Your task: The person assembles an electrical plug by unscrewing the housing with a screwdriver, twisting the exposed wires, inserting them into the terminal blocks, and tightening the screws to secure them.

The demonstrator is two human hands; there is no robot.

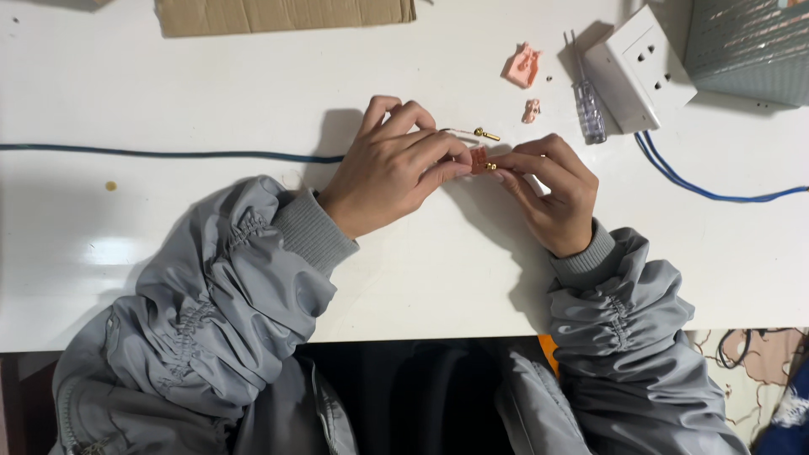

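A small orange-red plastic piece (479, 160) with a brass-coloured fitting on it sits pinched between the two hands, just above the middle of the white table (168, 76). The left hand (389, 168) closes its thumb and forefinger on the piece's left end, and the right hand (552, 190) closes its fingertips on the right end, so the hands meet around it, each clamped on the piece. Just beyond the left fingertips lies a thin metal pin with a brass head (474, 131), touching neither hand as far as can be seen. The step in hand looks like fitting or seating a small metal part into this plastic piece, with the two grips holding it steady; the next move would seem to call for fine fingertip work, keeping the piece level so that the tiny brass part does not drop out. Farther off, to the upper right, lie two pale pink plastic parts (523, 66), a clear-handled screwdriver (587, 105), a white wall socket plate (638, 67) and a blue cable (699, 187). A sheet of cardboard (282, 14) lies at the far edge.
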